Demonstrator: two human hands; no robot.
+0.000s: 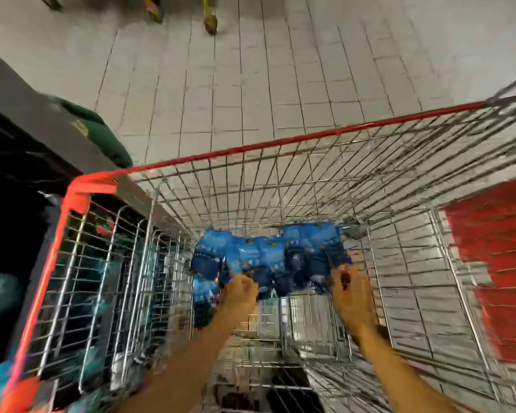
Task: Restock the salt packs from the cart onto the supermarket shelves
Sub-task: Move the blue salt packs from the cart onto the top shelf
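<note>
While you lean over the red-rimmed wire shopping cart (173,163), both your hands sit deep inside its basket — your left hand (239,289) has its fingers curled on the near edge of the cluster of blue plastic salt packs (268,254), and your right hand (350,289) grips the cluster's right end; the blur hides the exact finger positions, and the packs sit between your hands, above the cart's wire floor

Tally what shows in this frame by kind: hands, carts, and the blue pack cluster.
Hands: 2, left hand and right hand
Cart: 1
Blue salt packs: 1 cluster; single packs too blurred to count
Total: 4
</note>
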